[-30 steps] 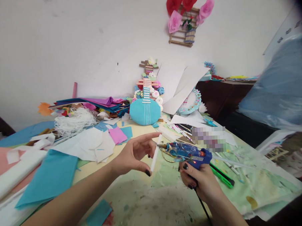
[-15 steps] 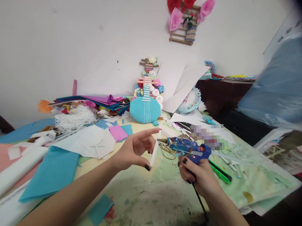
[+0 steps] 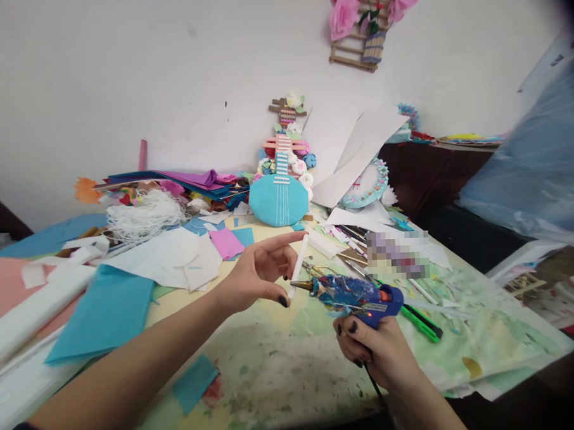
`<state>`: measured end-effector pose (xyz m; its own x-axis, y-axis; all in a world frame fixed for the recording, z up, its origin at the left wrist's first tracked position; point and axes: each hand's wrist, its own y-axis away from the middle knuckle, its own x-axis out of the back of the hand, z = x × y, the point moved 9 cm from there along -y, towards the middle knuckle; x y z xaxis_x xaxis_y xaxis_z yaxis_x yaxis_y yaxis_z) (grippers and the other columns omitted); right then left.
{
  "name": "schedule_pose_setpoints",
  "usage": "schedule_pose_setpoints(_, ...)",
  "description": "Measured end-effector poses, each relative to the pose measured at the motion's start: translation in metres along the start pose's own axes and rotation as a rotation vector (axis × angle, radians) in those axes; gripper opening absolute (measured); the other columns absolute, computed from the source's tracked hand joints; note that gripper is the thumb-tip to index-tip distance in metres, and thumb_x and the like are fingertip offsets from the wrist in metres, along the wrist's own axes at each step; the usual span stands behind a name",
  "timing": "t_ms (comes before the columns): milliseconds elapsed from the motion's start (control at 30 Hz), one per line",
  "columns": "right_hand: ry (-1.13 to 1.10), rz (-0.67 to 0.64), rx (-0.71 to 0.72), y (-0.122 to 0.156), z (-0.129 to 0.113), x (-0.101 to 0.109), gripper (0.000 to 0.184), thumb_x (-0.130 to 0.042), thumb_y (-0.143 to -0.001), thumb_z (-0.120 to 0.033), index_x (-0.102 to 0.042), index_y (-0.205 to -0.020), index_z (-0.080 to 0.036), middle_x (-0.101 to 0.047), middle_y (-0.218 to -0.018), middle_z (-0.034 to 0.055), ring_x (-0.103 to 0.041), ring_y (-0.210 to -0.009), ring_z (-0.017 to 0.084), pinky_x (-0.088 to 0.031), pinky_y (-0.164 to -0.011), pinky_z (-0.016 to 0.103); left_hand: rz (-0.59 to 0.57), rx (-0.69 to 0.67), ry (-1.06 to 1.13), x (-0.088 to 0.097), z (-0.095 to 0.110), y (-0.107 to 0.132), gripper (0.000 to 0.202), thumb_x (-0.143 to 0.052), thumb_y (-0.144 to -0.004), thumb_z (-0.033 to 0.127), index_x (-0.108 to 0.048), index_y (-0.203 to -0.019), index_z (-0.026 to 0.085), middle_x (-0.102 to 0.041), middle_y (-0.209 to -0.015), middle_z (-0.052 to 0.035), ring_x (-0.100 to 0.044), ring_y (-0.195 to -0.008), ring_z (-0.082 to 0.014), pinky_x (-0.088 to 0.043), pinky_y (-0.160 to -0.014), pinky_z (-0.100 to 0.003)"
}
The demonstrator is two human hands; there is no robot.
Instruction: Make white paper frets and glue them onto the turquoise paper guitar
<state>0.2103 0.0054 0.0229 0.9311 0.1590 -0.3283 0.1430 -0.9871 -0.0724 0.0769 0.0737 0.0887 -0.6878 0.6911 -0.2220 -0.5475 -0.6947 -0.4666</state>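
Note:
My left hand holds a thin white paper stick upright between thumb and forefinger, above the table's middle. My right hand grips a blue hot glue gun whose red light is on. The gun's metal nozzle points left and sits at the stick's lower end. A black cord runs down from the gun past my right wrist. Gold-handled scissors lie on the table just behind the nozzle.
A green paint-stained table carries blue, pink and white paper sheets at left and a white string bundle. A blue paper guitar leans on the wall. A green utility knife lies right of the gun.
The glue gun has dropped slightly and its nozzle has closed in on the lower end of the stick. My left hand has tilted the stick a little and shifted up the picture.

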Motion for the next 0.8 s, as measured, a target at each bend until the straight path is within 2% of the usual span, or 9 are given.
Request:
schedule_pose_setpoints(167, -0.012, -0.029, 0.041, -0.006, -0.004, -0.002, 0.045, -0.071, -0.071, -0.048, -0.043, -0.053, -0.019, -0.024, -0.037, -0.0114, -0.019, -0.033, 0.003, -0.02, -0.036, 0.021, 0.023, 0.011, -0.004, 0.004, -0.003, 0.001, 0.088, -0.09, -0.046, 0.029, -0.056, -0.126, 0.019, -0.058, -0.071, 0.0006, -0.05, -0.067, -0.0128, -0.041, -0.064, -0.027)
schedule_pose_setpoints(400, 0.013, 0.033, -0.006, 0.002, 0.0, 0.002, 0.046, -0.073, -0.069, -0.048, -0.041, -0.053, -0.02, -0.025, -0.039, -0.0103, -0.023, -0.036, 0.005, -0.022, -0.039, 0.022, 0.017, -0.001, 0.025, 0.004, -0.001, -0.001, 0.083, -0.09, -0.047, 0.022, -0.058, -0.124, 0.018, -0.059, -0.07, 0.0011, -0.049, -0.064, -0.0108, -0.039, -0.061, -0.025)
schedule_pose_setpoints(633, -0.002, -0.009, -0.028, 0.006, 0.005, 0.001, 0.043, -0.074, -0.07, -0.048, -0.046, -0.055, -0.018, -0.027, -0.039, -0.0097, -0.021, -0.037, 0.004, -0.021, -0.039, 0.021, 0.081, 0.029, 0.039, 0.01, -0.005, 0.0, 0.085, -0.09, -0.043, 0.021, -0.059, -0.122, 0.018, -0.058, -0.068, 0.0021, -0.048, -0.064, -0.0115, -0.039, -0.06, -0.026)
schedule_pose_setpoints(800, -0.013, 0.016, -0.029, 0.007, 0.006, 0.004, 0.039, -0.075, -0.068, -0.047, -0.053, -0.059, -0.016, -0.028, -0.038, -0.01, -0.021, -0.036, 0.004, -0.021, -0.039, 0.022, 0.082, 0.028, 0.045, 0.009, -0.003, -0.001, 0.083, -0.09, -0.043, 0.021, -0.06, -0.121, 0.018, -0.058, -0.069, 0.0019, -0.049, -0.063, -0.0111, -0.04, -0.059, -0.025)
